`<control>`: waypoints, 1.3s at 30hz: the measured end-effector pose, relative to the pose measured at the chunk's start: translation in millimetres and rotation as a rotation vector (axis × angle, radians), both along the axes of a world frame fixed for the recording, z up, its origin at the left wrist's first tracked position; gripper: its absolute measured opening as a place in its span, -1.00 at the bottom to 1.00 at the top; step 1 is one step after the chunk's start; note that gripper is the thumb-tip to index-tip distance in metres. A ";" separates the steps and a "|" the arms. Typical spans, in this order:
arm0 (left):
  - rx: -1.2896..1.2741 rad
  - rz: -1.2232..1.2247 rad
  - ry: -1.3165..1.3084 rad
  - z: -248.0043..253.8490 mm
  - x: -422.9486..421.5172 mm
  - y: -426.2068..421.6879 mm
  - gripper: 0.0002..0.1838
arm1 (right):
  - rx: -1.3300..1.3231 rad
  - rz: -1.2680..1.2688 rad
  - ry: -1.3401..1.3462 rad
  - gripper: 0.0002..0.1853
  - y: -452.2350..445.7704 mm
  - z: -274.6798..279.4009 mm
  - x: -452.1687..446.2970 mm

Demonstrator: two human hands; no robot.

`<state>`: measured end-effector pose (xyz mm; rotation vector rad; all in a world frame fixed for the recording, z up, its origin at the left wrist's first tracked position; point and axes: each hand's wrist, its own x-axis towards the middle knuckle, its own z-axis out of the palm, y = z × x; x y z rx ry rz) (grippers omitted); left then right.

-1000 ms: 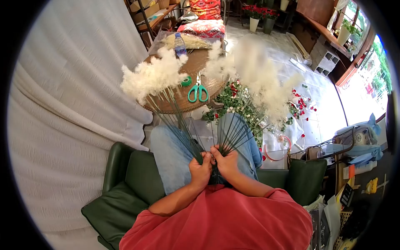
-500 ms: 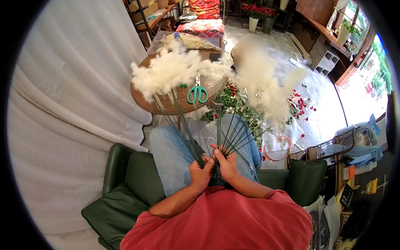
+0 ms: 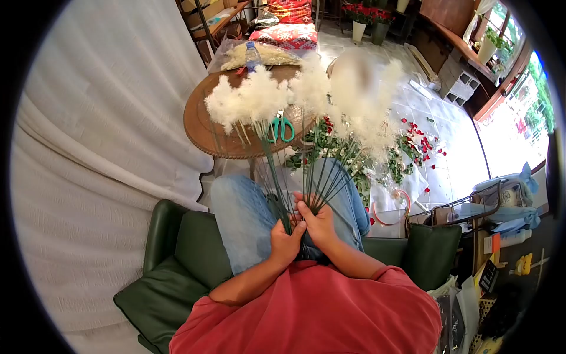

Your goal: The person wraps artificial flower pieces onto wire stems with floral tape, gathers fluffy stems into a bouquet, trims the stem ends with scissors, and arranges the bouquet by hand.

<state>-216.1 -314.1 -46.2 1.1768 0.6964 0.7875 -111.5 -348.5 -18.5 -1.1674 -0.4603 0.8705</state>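
Above my knees, my left hand (image 3: pixel 286 241) grips a bundle of thin green stems (image 3: pixel 272 168) topped with fluffy white plumes (image 3: pixel 257 97). My right hand (image 3: pixel 319 225), close beside it, is closed around a second bunch of stems (image 3: pixel 322 186), which fan out toward the right. Their feathery white heads (image 3: pixel 368 118) spread over the floor beyond my knees. The two hands touch or nearly touch near the lower stems, and the fingers are partly hidden. Behind the left bundle, teal-handled scissors (image 3: pixel 285 131) lie on the round wooden table.
The round table (image 3: pixel 200 127) also carries a water bottle (image 3: pixel 252 56) and a plastic-wrapped pale bundle (image 3: pixel 271 54). Cut greenery (image 3: pixel 330 141) and red petals (image 3: pixel 421 144) litter the tiled floor. A white curtain (image 3: pixel 106 147) hangs at left; I sit on a green sofa (image 3: pixel 200 248).
The left plumes have moved right and drawn together, showing more of the table and bottle. The right bunch has shifted slightly left. Both hands keep their hold.
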 end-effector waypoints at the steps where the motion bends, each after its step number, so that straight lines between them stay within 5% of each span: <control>1: 0.002 0.000 0.001 0.5 -0.9 0.0 -0.84 | 0.002 0.000 0.001 -0.68 -0.3 2.2 0.2; 10: 0.090 -0.043 0.090 12.5 -1.5 1.3 -0.70 | 0.093 0.148 0.170 -0.63 2.9 -13.9 3.8; 13: 0.385 -0.059 0.262 21.1 -2.7 5.8 -0.63 | 0.089 0.127 0.034 -0.58 5.2 -10.9 2.9; 15: 0.828 0.035 0.207 25.0 -1.4 12.1 -0.63 | 0.047 0.184 -0.119 -0.66 -1.4 7.0 0.9; 18: 1.025 0.041 0.343 26.1 -2.8 19.5 -0.71 | 0.031 0.129 -0.381 -0.68 15.8 3.8 3.3; 19: 1.029 0.045 0.342 23.0 -2.0 25.7 -0.71 | 0.036 0.130 -0.384 -0.68 22.2 9.1 3.0; 22: 0.525 -0.067 0.270 30.8 5.8 50.4 -0.85 | 0.308 0.071 -0.071 -0.63 50.0 48.8 1.2; 26: 0.387 -0.186 0.347 52.3 25.7 105.7 -0.86 | 0.361 0.085 -0.089 -0.71 98.1 110.7 19.2; 29: 0.579 -0.046 -0.002 50.5 57.2 168.1 -0.85 | 0.199 0.181 -0.106 -0.77 143.6 145.2 28.6; 30: 0.642 -0.005 -0.117 64.6 65.0 182.7 -0.84 | 0.225 0.091 -0.291 -0.74 159.5 157.4 27.7; 33: 0.841 0.130 -0.052 129.1 82.2 212.1 -0.84 | 0.265 0.014 -0.524 -0.70 194.7 191.4 38.8; 39: 0.862 0.458 -0.158 103.9 109.7 255.4 -0.83 | 0.415 -0.072 -0.640 -0.67 246.8 160.6 40.9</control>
